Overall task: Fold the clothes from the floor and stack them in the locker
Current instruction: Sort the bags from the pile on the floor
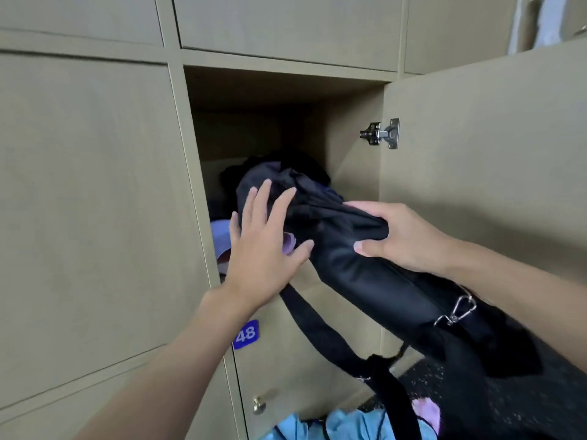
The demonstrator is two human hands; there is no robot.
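At the open locker (349, 100), the right hand (403, 239) grasps a black bag (365, 281) partly inside. Left hand (263, 249), fingers straight and spread, presses against its side.

One marking could be read: the number 48, in white digits on a small blue tag (246, 334) at the upper left corner of the locker door (273, 373) below the open compartment

A: What kind of place was this?
B: A locker room. Beige wooden lockers (82, 185) filled the wall, one door (492, 154) open on a metal hinge (381, 134), with a blue plate numbered 48 (246, 334), a brass knob (259, 404) and dark speckled flooring (476, 401).
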